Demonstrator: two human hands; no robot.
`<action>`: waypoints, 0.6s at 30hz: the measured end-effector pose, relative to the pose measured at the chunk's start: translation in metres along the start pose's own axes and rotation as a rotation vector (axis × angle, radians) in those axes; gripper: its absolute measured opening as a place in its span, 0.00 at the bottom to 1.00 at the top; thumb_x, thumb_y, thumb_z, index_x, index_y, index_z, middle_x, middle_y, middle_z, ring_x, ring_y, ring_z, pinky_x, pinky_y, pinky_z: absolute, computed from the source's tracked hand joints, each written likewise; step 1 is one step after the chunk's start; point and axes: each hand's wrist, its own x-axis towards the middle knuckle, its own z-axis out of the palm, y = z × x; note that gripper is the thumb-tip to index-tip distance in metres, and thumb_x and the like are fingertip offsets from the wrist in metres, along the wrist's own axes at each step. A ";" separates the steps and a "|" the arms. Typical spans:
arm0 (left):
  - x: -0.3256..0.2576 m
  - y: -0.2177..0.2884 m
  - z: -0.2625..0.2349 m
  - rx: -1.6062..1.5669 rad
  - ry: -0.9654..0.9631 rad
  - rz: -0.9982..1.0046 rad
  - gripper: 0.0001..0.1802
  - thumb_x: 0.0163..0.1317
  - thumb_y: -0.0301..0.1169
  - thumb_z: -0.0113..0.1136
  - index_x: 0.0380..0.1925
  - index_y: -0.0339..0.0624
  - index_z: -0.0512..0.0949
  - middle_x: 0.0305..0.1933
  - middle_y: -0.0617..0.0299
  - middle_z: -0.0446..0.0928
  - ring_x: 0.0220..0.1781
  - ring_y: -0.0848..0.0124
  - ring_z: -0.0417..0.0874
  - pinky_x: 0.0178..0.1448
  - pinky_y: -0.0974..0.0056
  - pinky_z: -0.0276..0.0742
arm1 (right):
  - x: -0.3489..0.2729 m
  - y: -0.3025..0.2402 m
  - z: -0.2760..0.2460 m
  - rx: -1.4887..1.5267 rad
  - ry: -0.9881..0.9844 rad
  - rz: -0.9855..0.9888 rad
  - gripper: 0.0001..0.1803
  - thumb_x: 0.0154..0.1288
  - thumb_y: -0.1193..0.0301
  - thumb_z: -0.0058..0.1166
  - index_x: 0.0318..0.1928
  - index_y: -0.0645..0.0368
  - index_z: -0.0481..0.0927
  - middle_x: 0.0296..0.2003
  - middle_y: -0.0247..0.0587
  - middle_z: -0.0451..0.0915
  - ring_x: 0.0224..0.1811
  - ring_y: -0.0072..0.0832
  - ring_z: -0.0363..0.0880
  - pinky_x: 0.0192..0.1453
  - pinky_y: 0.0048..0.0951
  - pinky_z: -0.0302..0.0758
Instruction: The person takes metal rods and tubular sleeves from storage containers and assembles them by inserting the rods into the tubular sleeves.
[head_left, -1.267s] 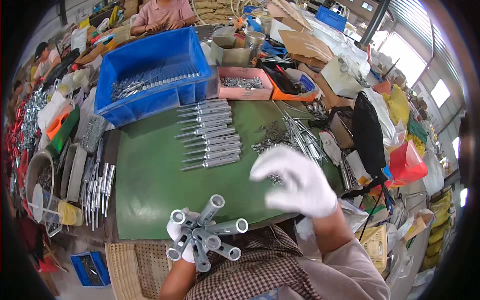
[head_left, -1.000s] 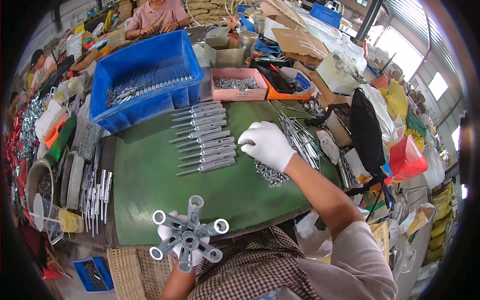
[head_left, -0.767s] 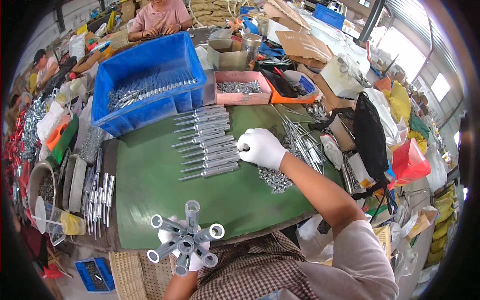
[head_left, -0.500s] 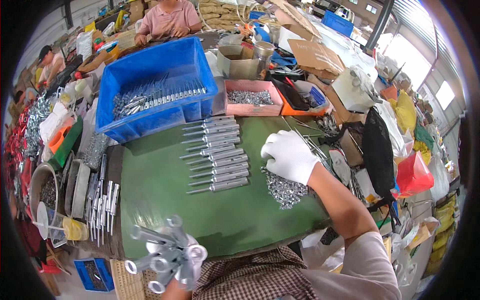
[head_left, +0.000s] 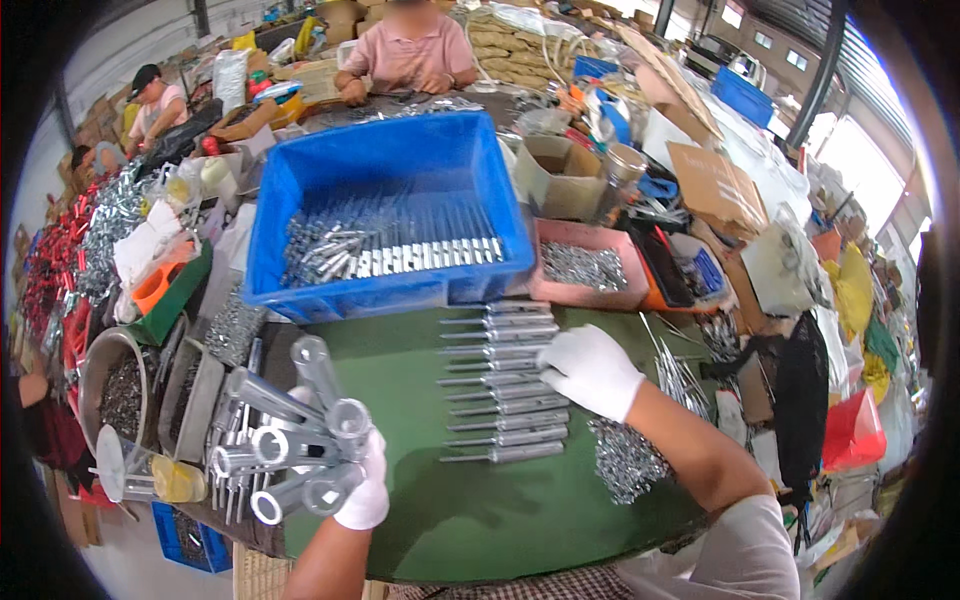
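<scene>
My left hand (head_left: 368,488), in a white glove, is closed around a bunch of grey metal tubes (head_left: 298,447), their round open ends fanned out. On the green tabletop (head_left: 400,535) lies a row of metal tubes with thin rods (head_left: 512,408) pointing left. My gloved right hand (head_left: 592,372) is at the right ends of that row, its fingers curled and pinched. Whatever sits between those fingertips is hidden. Just below this hand is a heap of small shiny metal pieces (head_left: 628,462).
A blue bin (head_left: 390,295) holding more rodded tubes stands behind the row. Beside it are a pink tray (head_left: 590,294) of small metal parts and an orange-black tray (head_left: 665,265). Loose rods (head_left: 678,375) lie at right. Two people (head_left: 415,50) sit across the far side.
My right hand has left the small-piece heap and reached the row's right ends. My left hand has lifted the tube bunch higher over the table's left side. The view has shifted.
</scene>
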 end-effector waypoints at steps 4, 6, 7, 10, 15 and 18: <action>-0.003 0.002 0.005 0.191 0.038 0.187 0.33 0.32 0.20 0.76 0.46 0.37 0.79 0.50 0.61 0.81 0.50 0.72 0.80 0.54 0.69 0.75 | 0.010 -0.006 -0.020 0.000 -0.020 0.006 0.08 0.56 0.64 0.53 0.29 0.53 0.81 0.27 0.41 0.79 0.36 0.41 0.78 0.43 0.43 0.72; -0.003 -0.014 0.017 0.093 -0.071 0.113 0.31 0.40 0.20 0.73 0.50 0.33 0.76 0.54 0.60 0.79 0.52 0.72 0.80 0.55 0.70 0.75 | 0.028 -0.018 -0.049 0.020 0.031 -0.070 0.07 0.56 0.65 0.54 0.31 0.53 0.80 0.28 0.42 0.77 0.34 0.41 0.78 0.42 0.42 0.72; -0.005 -0.012 0.012 0.030 -0.101 0.154 0.26 0.47 0.22 0.69 0.50 0.37 0.77 0.54 0.62 0.79 0.49 0.72 0.81 0.53 0.69 0.76 | 0.041 -0.027 -0.060 -0.013 0.238 -0.138 0.05 0.56 0.67 0.56 0.32 0.53 0.79 0.30 0.40 0.76 0.35 0.39 0.77 0.42 0.39 0.72; -0.006 -0.007 0.012 0.783 0.079 0.283 0.24 0.59 0.49 0.60 0.52 0.55 0.71 0.46 0.67 0.74 0.46 0.72 0.80 0.50 0.60 0.80 | 0.102 -0.050 -0.090 -0.076 0.477 -0.307 0.05 0.56 0.68 0.57 0.33 0.54 0.78 0.31 0.37 0.75 0.36 0.36 0.75 0.43 0.36 0.71; -0.009 -0.020 0.027 0.181 0.158 0.088 0.20 0.62 0.53 0.50 0.45 0.55 0.76 0.43 0.62 0.81 0.30 0.65 0.82 0.38 0.56 0.82 | 0.206 -0.064 -0.076 0.125 0.383 -0.453 0.06 0.58 0.68 0.51 0.29 0.55 0.79 0.29 0.38 0.78 0.36 0.38 0.76 0.45 0.38 0.71; -0.006 -0.026 0.046 0.554 0.314 0.104 0.20 0.64 0.49 0.50 0.40 0.45 0.75 0.36 0.62 0.79 0.29 0.63 0.82 0.38 0.52 0.82 | 0.253 -0.047 -0.042 0.062 0.288 -0.434 0.07 0.57 0.69 0.50 0.29 0.55 0.81 0.29 0.40 0.80 0.37 0.39 0.77 0.47 0.38 0.73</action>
